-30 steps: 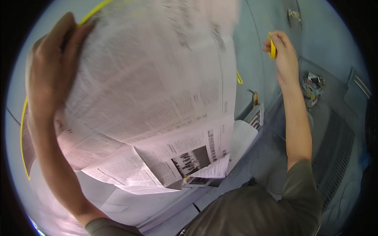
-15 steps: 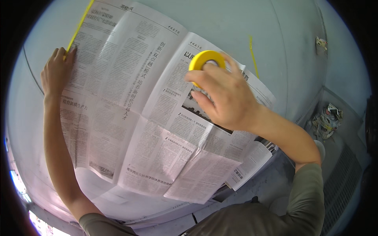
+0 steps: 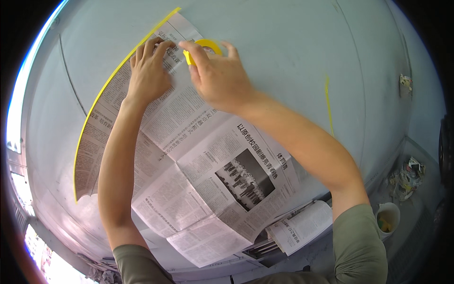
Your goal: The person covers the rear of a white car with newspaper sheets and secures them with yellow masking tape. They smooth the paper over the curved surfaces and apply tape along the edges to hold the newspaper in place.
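Observation:
A spread sheet of newspaper (image 3: 165, 222) lies over a large, pale, curved panel (image 3: 279, 47). Along its left edge runs a curved strip of yellow tape (image 3: 163, 22). My left hand (image 3: 150, 73) rests on the paper's upper part, fingers bent and apart beside that strip, holding nothing I can see. Just to its right, my right hand (image 3: 220, 78) grips a roll of yellow tape (image 3: 210, 45), partly hidden behind the fingers. Whether any tape stretches from the roll to the paper, I cannot tell.
A short yellow tape strip (image 3: 328, 104) sticks to the panel on the right. Folded newspapers (image 3: 305, 227) lie at the panel's near edge. Further right are a white cup (image 3: 388, 220) and crumpled paper (image 3: 407, 179). A dark seam (image 3: 71, 80) crosses the panel's left side.
The view has shifted, and the newspaper appears turned. My right hand has brought the tape roll over beside my left hand, at the paper's top. Tape now shows along the whole left edge.

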Demonstrator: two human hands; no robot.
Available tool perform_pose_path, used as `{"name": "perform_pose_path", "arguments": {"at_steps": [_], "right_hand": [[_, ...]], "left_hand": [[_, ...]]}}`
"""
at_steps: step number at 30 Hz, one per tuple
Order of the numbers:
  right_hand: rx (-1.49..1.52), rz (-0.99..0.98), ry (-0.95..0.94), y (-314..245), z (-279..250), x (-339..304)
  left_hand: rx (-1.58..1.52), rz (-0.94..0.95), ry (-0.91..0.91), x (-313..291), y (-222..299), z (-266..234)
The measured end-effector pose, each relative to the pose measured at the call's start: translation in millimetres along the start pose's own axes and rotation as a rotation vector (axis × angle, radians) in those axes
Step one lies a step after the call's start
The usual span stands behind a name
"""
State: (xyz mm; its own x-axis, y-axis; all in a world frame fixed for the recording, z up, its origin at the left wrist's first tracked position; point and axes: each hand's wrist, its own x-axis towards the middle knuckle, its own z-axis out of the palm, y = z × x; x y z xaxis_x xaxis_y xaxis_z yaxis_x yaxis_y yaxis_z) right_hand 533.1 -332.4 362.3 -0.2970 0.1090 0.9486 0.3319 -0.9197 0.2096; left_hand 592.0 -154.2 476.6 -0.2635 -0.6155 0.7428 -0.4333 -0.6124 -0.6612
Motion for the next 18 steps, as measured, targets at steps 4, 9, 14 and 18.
{"name": "perform_pose_path", "arguments": {"at_steps": [4, 9, 14, 18], "right_hand": [[0.057, 0.071, -0.019, -8, 18, 10], [0.022, 0.067, -0.004, 0, 22, 12], [0.037, 0.027, 0.075, 4, 17, 13], [0.033, 0.061, 0.068, 6, 15, 15]], "left_hand": [[-0.500, -0.060, -0.115, 17, -1, -14], [-0.971, -0.223, -0.310, 34, -2, -20], [-0.965, -0.262, -0.289, 36, -8, -12], [-0.918, -0.248, -0.268, 38, -6, -4]]}}
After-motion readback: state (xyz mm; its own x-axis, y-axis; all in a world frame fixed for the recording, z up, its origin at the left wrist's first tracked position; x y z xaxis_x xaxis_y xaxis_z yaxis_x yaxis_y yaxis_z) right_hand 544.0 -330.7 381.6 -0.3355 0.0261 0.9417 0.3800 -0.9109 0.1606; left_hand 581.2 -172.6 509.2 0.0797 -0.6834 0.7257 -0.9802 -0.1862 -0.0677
